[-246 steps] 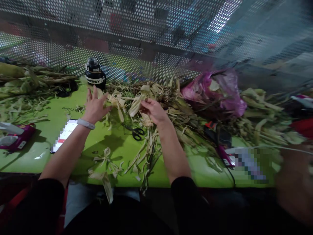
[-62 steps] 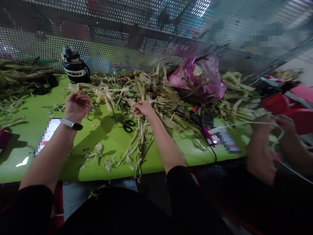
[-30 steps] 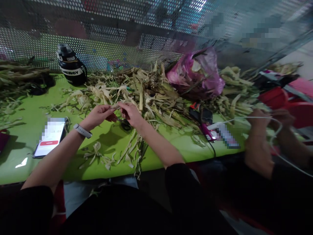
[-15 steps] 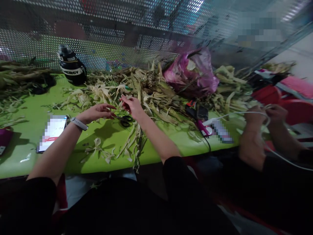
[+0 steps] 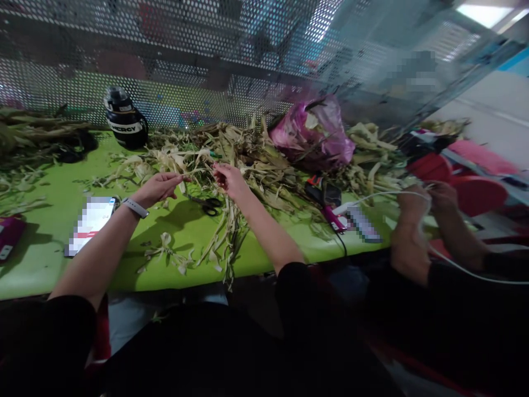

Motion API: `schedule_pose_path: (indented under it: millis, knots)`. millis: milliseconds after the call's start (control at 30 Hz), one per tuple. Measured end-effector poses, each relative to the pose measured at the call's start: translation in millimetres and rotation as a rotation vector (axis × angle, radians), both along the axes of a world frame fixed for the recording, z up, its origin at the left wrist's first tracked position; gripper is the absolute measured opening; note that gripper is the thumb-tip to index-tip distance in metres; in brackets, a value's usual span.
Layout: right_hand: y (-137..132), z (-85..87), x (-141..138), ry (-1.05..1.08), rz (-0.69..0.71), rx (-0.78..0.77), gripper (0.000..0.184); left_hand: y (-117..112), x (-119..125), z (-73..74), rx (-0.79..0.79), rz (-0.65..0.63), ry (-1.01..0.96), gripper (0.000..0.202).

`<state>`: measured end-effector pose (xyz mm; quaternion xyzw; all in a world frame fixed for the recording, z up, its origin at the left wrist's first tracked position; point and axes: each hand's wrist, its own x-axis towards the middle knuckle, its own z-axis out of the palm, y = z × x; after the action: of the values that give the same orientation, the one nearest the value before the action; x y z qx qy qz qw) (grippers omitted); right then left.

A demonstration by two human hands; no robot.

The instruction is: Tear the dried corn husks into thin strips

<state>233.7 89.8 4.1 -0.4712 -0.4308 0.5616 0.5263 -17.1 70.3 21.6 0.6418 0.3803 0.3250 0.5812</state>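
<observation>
Over the heap of dried corn husks (image 5: pixel 248 157), my left hand (image 5: pixel 161 186) is closed, its fingertips pinching a thin pale strip of husk (image 5: pixel 196 173). The strip seems to stretch across to my right hand (image 5: pixel 229 179), whose fingers are curled in a pinch at its other end; the exact grip there is small and partly hidden. Black-handled scissors (image 5: pixel 210 206) lie on the green table just below and between both hands. A knotted bit of husk (image 5: pixel 166 248) and loose hanging strips (image 5: pixel 227 242) are nearer the front edge.
A black bottle (image 5: pixel 126 124) stands at the back left. A phone (image 5: pixel 91 223) lies beside my left forearm. Behind the husks is a pink plastic bag (image 5: pixel 314 132). Further right are a purple power bank (image 5: pixel 334 219), another phone (image 5: pixel 363 223), and a co-worker's hands (image 5: pixel 425 201) with a white cord.
My left fingers have closed from a looser, spread pose into a pinch. The husk strip now shows between my hands. The view has turned slightly to the right.
</observation>
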Motion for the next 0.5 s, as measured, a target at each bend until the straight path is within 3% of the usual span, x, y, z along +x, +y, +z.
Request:
schedule_pose_path:
  millis: [133, 233, 367, 500]
  knots:
    - [-17, -2.1, 13, -0.241, 0.208, 0.071, 0.045, 5, 0, -5.2, -0.013, 0.110, -0.018, 0.033]
    - [-32, -1.4, 19, -0.735, 0.440, 0.182, 0.040, 9, 1, -10.2, -0.052, 0.172, -0.080, 0.032]
    - [-49, -2.0, 15, -1.435, 0.466, 0.306, 0.030, 11, 2, -15.9, -0.125, 0.230, -0.106, 0.027]
    - [-57, -2.3, 7, -1.580, 0.493, 0.267, 0.031, 12, 2, -18.6, -0.150, 0.237, -0.112, 0.021]
